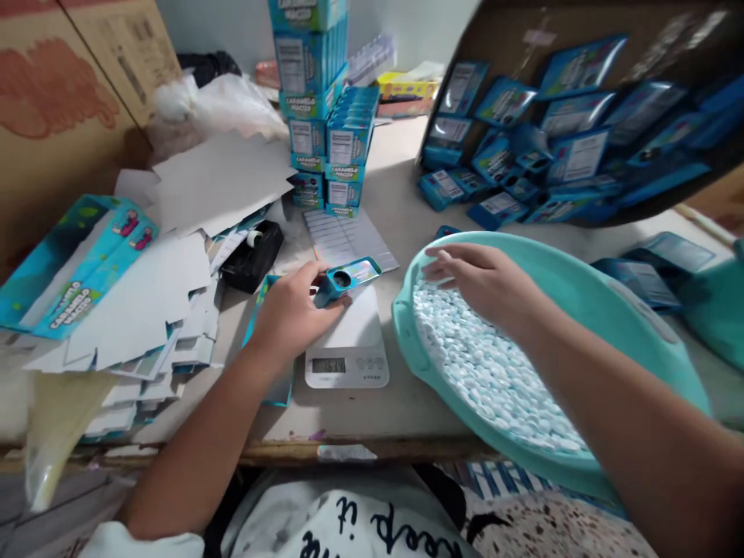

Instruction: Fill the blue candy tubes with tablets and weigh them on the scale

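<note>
My left hand (296, 310) grips a small blue candy box (349, 279) with a round dark hole in its printed face. It holds the box over the white plate of a digital scale (349, 349), whose display shows digits; whether box and plate touch is unclear. Over the left part of a turquoise basin (587, 271) is my right hand (470, 275), its fingers curled and pinched together. Anything at those fingertips is too small to make out. Small white and pale-blue wrapped candies (494, 364) fill the basin's bottom. An open blue display box (282, 387) lies partly behind my left forearm.
Stacked blue display boxes (308, 101) stand at the back. A tilted carton (488, 31) at right holds many blue packs. Flat cardboard sheets (145, 287) pile up at left, near a black tape dispenser (253, 256). Papers (349, 236) lie behind the scale.
</note>
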Demonstrator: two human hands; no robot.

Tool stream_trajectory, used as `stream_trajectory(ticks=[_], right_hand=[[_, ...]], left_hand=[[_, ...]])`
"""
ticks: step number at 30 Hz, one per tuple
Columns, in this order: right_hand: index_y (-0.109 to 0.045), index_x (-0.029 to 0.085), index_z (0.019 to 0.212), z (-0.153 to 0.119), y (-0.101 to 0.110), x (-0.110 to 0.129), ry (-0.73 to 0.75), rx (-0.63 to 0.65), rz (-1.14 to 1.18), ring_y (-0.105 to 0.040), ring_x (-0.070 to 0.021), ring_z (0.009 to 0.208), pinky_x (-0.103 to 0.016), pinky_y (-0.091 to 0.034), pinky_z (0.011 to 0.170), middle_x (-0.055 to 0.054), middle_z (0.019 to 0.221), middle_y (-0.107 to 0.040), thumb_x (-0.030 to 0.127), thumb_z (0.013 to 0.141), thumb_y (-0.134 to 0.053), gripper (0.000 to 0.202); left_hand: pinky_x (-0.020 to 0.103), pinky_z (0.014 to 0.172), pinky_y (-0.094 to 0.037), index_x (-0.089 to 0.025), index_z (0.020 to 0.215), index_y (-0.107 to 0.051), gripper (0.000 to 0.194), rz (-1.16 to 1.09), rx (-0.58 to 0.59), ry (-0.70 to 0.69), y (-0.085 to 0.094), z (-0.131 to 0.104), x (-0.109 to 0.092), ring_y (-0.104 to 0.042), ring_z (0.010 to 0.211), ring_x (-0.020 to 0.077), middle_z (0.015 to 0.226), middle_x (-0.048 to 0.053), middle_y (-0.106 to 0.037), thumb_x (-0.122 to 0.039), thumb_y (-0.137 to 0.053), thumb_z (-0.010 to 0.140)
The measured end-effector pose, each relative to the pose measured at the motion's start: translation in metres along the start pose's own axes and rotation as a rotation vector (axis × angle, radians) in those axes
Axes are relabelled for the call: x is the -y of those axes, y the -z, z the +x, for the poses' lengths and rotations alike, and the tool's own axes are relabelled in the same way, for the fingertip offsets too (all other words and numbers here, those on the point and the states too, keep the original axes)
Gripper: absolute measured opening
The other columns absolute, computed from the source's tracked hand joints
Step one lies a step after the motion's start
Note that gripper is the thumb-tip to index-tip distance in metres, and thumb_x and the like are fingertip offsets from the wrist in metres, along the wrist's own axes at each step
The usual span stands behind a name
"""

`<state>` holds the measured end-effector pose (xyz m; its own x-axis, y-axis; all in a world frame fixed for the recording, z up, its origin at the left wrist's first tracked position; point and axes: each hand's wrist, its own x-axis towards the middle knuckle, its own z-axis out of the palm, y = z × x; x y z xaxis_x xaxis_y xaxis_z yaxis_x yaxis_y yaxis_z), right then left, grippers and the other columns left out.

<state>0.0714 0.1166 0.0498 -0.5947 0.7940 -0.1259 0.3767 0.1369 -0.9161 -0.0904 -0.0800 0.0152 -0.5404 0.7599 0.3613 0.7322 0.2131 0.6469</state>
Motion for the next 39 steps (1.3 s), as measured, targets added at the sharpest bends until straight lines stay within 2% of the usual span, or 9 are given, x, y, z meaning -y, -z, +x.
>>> stream_trajectory(ticks=[3, 6, 12, 16, 22, 26, 31, 34, 39], right_hand=[[-0.070, 0.017, 0.087, -0.006, -0.016, 0.006, -0.103, -0.053, 0.342, -0.063, -0.0142, 0.070, -0.026, -0.052, 0.067, -0.006, 0.090, -0.073, 0.022, 0.101, -0.051, 0.024], [-0.067, 0.017, 0.077, -0.010, -0.025, 0.008, -0.200, -0.041, 0.747, -0.062, -0.0136, 0.067, -0.025, -0.055, 0.067, -0.005, 0.078, -0.071, 0.030, 0.108, -0.038, 0.044], [-0.064, 0.019, 0.079, -0.017, -0.017, 0.022, -0.310, -0.029, 1.171, -0.065, -0.0144, 0.068, -0.026, -0.059, 0.063, -0.001, 0.067, -0.067, 0.034, 0.110, -0.028, 0.049], [-0.064, 0.018, 0.083, -0.019, -0.010, 0.025, -0.318, -0.053, 1.228, -0.067, -0.0153, 0.073, -0.027, -0.061, 0.065, -0.002, 0.072, -0.070, 0.036, 0.110, -0.028, 0.048], [-0.064, 0.021, 0.083, -0.015, -0.013, 0.012, -0.310, -0.059, 1.164, -0.068, -0.0170, 0.076, -0.029, -0.061, 0.068, -0.001, 0.072, -0.069, 0.036, 0.107, -0.034, 0.041], [-0.065, 0.022, 0.087, -0.008, -0.015, 0.002, -0.191, -0.114, 0.999, -0.069, -0.0208, 0.091, -0.033, -0.058, 0.082, -0.002, 0.085, -0.073, 0.042, 0.101, -0.046, 0.031], [-0.062, 0.025, 0.109, 0.001, -0.009, -0.002, -0.019, -0.293, 0.723, -0.057, -0.0247, 0.128, -0.041, -0.041, 0.113, -0.005, 0.128, -0.067, 0.049, 0.093, -0.056, 0.029], [-0.055, 0.029, 0.124, 0.001, -0.006, -0.002, -0.061, -0.301, 0.712, -0.051, -0.0243, 0.136, -0.044, -0.036, 0.118, -0.005, 0.144, -0.056, 0.050, 0.096, -0.051, 0.035], [-0.056, 0.030, 0.117, -0.001, -0.009, -0.003, -0.103, -0.247, 0.706, -0.054, -0.0253, 0.131, -0.045, -0.041, 0.116, -0.005, 0.135, -0.060, 0.050, 0.095, -0.052, 0.030]], left_hand=[[0.034, 0.084, -0.056, -0.019, 0.118, -0.068, 0.031, 0.149, -0.191, -0.378, 0.001, 0.016, -0.025, -0.069, 0.093, 0.0216, 0.102, 0.006, -0.073, -0.027, -0.073, 0.088], [0.035, 0.085, -0.054, -0.020, 0.122, -0.069, 0.027, 0.328, -0.311, -0.695, -0.006, 0.036, -0.055, -0.065, 0.095, 0.0221, 0.099, 0.006, -0.070, -0.023, -0.064, 0.095], [0.030, 0.077, -0.050, -0.021, 0.119, -0.069, 0.026, 0.620, -0.249, -1.128, -0.037, 0.062, -0.080, -0.062, 0.091, 0.0186, 0.090, 0.003, -0.067, -0.013, -0.049, 0.104], [0.033, 0.083, -0.048, -0.023, 0.124, -0.066, 0.028, 0.618, -0.321, -1.239, -0.045, 0.065, -0.081, -0.061, 0.092, 0.0199, 0.093, 0.002, -0.068, -0.012, -0.054, 0.102], [0.032, 0.080, -0.047, -0.019, 0.115, -0.070, 0.024, 0.666, -0.289, -1.162, -0.049, 0.062, -0.090, -0.058, 0.086, 0.0207, 0.085, 0.003, -0.065, -0.011, -0.053, 0.101], [0.033, 0.079, -0.050, -0.018, 0.116, -0.071, 0.025, 0.606, -0.309, -1.109, -0.048, 0.058, -0.089, -0.058, 0.088, 0.0228, 0.090, 0.006, -0.065, -0.009, -0.055, 0.099], [0.034, 0.080, -0.054, -0.014, 0.121, -0.069, 0.029, 0.460, -0.293, -0.946, -0.032, 0.051, -0.081, -0.062, 0.090, 0.0234, 0.094, 0.008, -0.067, -0.010, -0.061, 0.094], [0.033, 0.083, -0.057, -0.015, 0.123, -0.068, 0.030, 0.328, -0.286, -0.776, -0.014, 0.037, -0.069, -0.065, 0.091, 0.0214, 0.095, 0.008, -0.066, -0.024, -0.066, 0.095], [0.030, 0.082, -0.061, -0.018, 0.116, -0.069, 0.038, 0.037, -0.339, -0.279, 0.010, 0.004, -0.030, -0.069, 0.092, 0.0192, 0.102, 0.006, -0.068, -0.039, -0.077, 0.086]])
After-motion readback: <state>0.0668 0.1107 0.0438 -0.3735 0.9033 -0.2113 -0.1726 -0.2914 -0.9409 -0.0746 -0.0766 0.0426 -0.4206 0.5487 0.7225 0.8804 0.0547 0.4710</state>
